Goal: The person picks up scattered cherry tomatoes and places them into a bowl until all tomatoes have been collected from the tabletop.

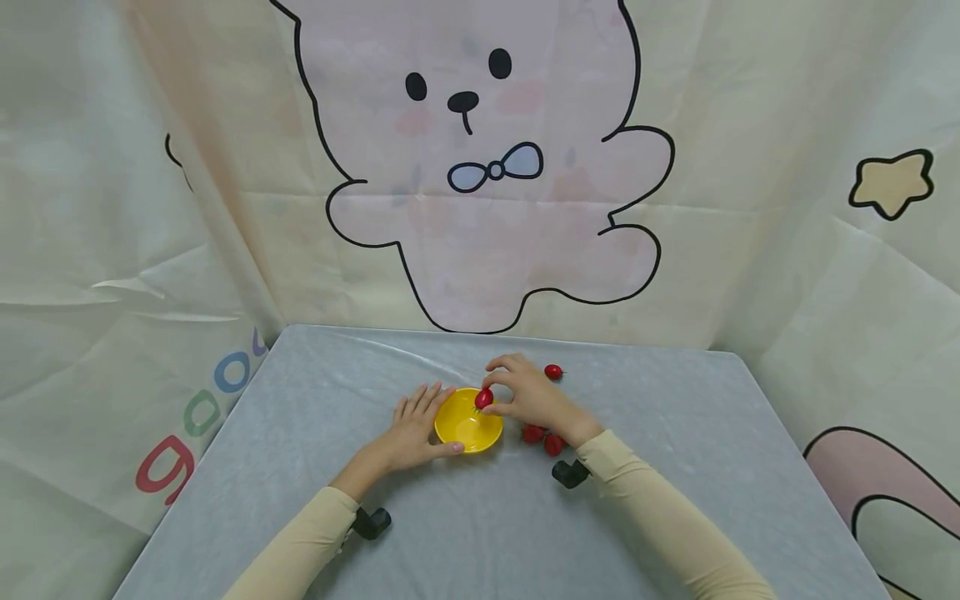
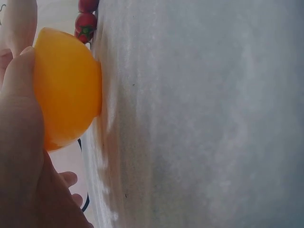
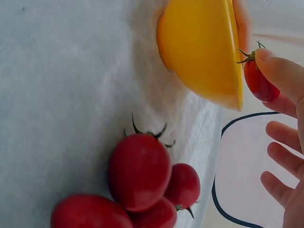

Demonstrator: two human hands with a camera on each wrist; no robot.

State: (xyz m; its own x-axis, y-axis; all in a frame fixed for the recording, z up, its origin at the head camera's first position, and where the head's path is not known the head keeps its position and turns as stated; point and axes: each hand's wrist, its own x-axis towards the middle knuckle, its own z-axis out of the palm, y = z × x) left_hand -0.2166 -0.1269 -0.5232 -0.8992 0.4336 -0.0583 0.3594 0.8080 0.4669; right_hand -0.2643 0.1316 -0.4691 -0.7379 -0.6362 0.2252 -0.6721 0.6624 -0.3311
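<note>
A small yellow bowl [image 1: 467, 429] stands upright on the cloth-covered table. My left hand [image 1: 411, 433] rests against its left side, fingers spread and mostly straight, the thumb along the near rim. In the left wrist view that thumb touches the bowl [image 2: 69, 90]. Over the bowl's right rim, my right hand [image 1: 528, 396] pinches a cherry tomato [image 1: 483, 398] between thumb and index finger. The right wrist view shows this tomato [image 3: 260, 80] with its green stem end toward the bowl, the other fingers loosely spread. Only bare yellow shows in the visible part of the bowl's inside.
Right of the bowl, partly under my right wrist, lie more cherry tomatoes [image 1: 553, 445], clustered in the right wrist view [image 3: 140, 171]. Another tomato [image 1: 553, 372] lies farther back. A light blue-grey cloth [image 1: 660, 400] covers the table; a printed curtain [image 1: 360, 275] hangs behind.
</note>
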